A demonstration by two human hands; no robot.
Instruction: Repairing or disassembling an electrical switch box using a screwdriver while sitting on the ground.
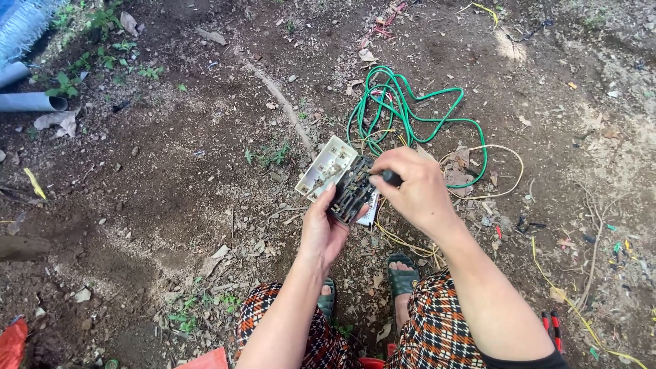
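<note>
The left hand [321, 229] has its grip closed around one dark switch block [352, 191], holding it up from below. The right hand [413, 188] pinches one black-handled tool [391, 178] tight against the block's top. One cream cover plate [326, 167] lies just beyond the grip, and one green cable [403, 113] coils farther out on the soil.

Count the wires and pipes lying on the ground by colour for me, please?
Green wire: 1
Yellow wire: 1
Grey pipes: 2
Total: 4
The left hand holds a switch box; the right hand grips a dark tool handle.
</note>
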